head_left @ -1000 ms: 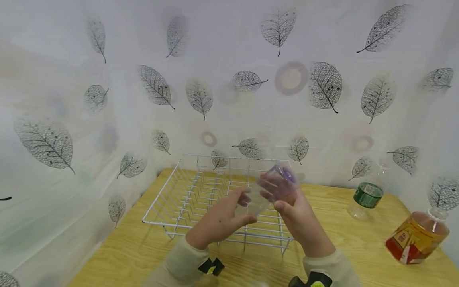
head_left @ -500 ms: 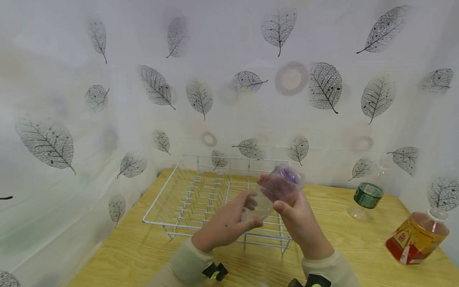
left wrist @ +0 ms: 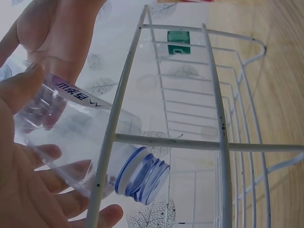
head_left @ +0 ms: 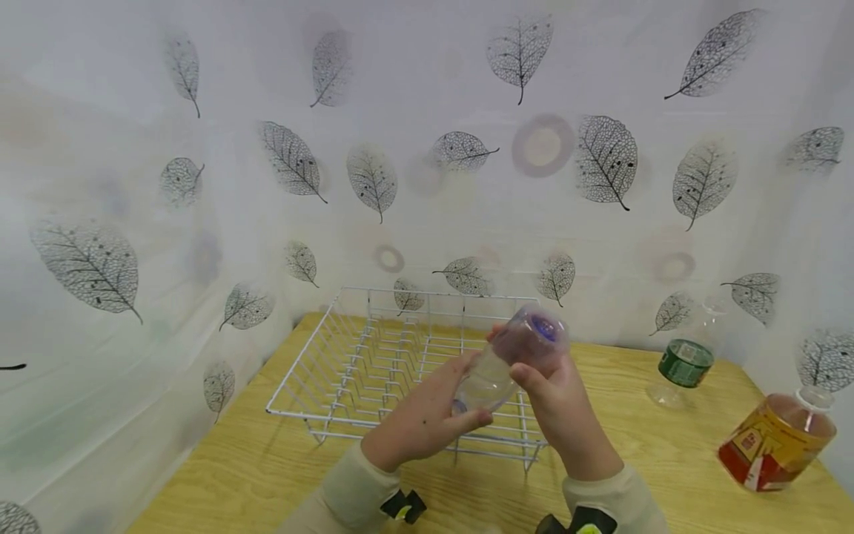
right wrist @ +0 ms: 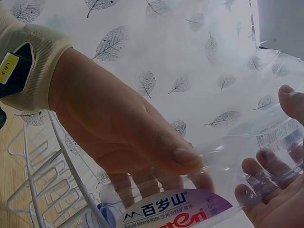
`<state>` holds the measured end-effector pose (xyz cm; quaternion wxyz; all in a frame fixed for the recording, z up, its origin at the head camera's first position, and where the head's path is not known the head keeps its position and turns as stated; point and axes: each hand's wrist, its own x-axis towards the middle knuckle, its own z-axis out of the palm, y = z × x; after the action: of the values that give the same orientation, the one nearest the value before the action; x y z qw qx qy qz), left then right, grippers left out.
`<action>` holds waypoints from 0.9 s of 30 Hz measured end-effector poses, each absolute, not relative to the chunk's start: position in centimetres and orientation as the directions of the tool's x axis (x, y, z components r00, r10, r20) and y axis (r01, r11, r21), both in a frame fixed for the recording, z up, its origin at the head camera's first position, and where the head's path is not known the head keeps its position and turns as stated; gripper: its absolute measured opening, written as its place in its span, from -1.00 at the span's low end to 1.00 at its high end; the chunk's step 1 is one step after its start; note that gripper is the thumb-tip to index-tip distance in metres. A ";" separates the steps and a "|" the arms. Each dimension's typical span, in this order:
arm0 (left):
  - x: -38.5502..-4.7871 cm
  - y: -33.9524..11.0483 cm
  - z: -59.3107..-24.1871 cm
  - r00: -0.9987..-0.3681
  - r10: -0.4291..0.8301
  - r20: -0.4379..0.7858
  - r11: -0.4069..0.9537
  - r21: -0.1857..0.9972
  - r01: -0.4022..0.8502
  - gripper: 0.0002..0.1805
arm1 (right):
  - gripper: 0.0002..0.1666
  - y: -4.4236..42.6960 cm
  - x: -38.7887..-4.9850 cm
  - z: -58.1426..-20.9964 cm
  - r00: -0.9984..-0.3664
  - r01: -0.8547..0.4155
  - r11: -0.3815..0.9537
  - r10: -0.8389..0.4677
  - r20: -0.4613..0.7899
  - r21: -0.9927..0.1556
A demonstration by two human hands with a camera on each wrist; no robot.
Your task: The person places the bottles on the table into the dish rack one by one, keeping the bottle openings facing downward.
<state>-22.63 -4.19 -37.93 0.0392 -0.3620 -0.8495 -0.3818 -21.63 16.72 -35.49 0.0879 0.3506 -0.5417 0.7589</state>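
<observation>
A clear plastic water bottle (head_left: 490,382) is tilted between both hands above the front of a white wire dish rack (head_left: 320,417). Its blue-rimmed, capless neck (left wrist: 145,175) points downward behind the rack's bars in the left wrist view. Purple tints the raised end in the head view, and a printed label (right wrist: 166,209) shows in the right wrist view. The left hand (head_left: 427,419) grips the lower, neck end, thumb in front. Around the upper end curls the right hand (head_left: 560,411), its thumb on the near side.
To the right on the wooden table (head_left: 227,467) stand a clear bottle with a green label (head_left: 685,363) and a wider bottle with a red and yellow label (head_left: 777,441). A leaf-patterned sheet (head_left: 427,81) hangs behind and at the left.
The bottle has shifted slightly right and turned, bringing its purple end more into view. The left hand has moved a little right with it, while the right hand keeps its place.
</observation>
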 end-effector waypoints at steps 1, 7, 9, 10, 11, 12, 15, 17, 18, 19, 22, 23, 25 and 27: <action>-22.6 -4.2 -38.0 -0.736 0.583 0.343 0.458 0.610 0.647 -0.09 | -0.30 16.8 -21.7 -35.5 -0.741 -0.512 -0.394 -0.246 0.624 -0.763; -22.9 -4.6 -37.9 -0.753 0.563 0.341 0.522 0.559 0.644 -0.01 | -0.31 17.2 -22.0 -35.6 -0.755 -0.522 -0.352 -0.234 0.613 -0.777; -23.0 -5.0 -37.7 -0.758 0.556 0.340 0.531 0.556 0.639 0.01 | -0.31 17.3 -22.1 -35.5 -0.754 -0.530 -0.342 -0.228 0.616 -0.776; -23.0 -5.2 -37.6 -0.762 0.552 0.339 0.537 0.555 0.635 0.00 | -0.31 17.4 -22.2 -35.4 -0.752 -0.534 -0.341 -0.227 0.619 -0.774; -23.0 -5.5 -37.5 -0.769 0.546 0.333 0.543 0.558 0.627 0.00 | -0.30 17.4 -22.2 -35.4 -0.751 -0.535 -0.342 -0.226 0.621 -0.772; -23.0 -5.7 -37.3 -0.775 0.541 0.328 0.548 0.561 0.620 0.00 | -0.30 17.5 -22.2 -35.3 -0.752 -0.534 -0.343 -0.224 0.620 -0.772; -23.0 -6.8 -37.0 -0.795 0.523 0.307 0.577 0.559 0.595 -0.01 | -0.27 17.6 -22.2 -35.1 -0.759 -0.528 -0.350 -0.215 0.615 -0.774; -23.1 -7.5 -37.0 -0.803 0.514 0.304 0.598 0.544 0.589 -0.01 | -0.26 17.7 -22.3 -35.2 -0.768 -0.522 -0.346 -0.206 0.606 -0.779; -23.2 -7.9 -37.1 -0.805 0.511 0.302 0.612 0.530 0.587 0.00 | -0.25 17.8 -22.3 -35.2 -0.773 -0.520 -0.343 -0.201 0.602 -0.783; -23.3 -8.3 -37.1 -0.806 0.508 0.304 0.622 0.518 0.587 0.00 | -0.23 17.8 -22.4 -35.2 -0.776 -0.518 -0.342 -0.198 0.599 -0.784; -23.7 -9.6 -37.3 -0.804 0.505 0.315 0.642 0.485 0.593 0.00 | -0.21 18.0 -22.5 -35.4 -0.782 -0.515 -0.339 -0.190 0.594 -0.787; -23.8 -10.1 -37.4 -0.804 0.503 0.318 0.649 0.475 0.594 0.00 | -0.21 18.0 -22.6 -35.4 -0.783 -0.515 -0.339 -0.187 0.593 -0.787; -23.9 -11.0 -37.5 -0.806 0.494 0.326 0.657 0.468 0.591 -0.01 | -0.22 18.1 -22.6 -35.4 -0.785 -0.513 -0.341 -0.184 0.591 -0.788; -24.0 -12.0 -37.7 -0.814 0.476 0.333 0.680 0.448 0.581 -0.02 | -0.25 18.2 -22.6 -35.3 -0.787 -0.513 -0.337 -0.182 0.589 -0.789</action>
<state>-24.01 -11.98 -37.65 0.0950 -0.2900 -0.9115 -0.2759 -22.62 18.19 -35.34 0.1093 0.3074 -0.5651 0.7578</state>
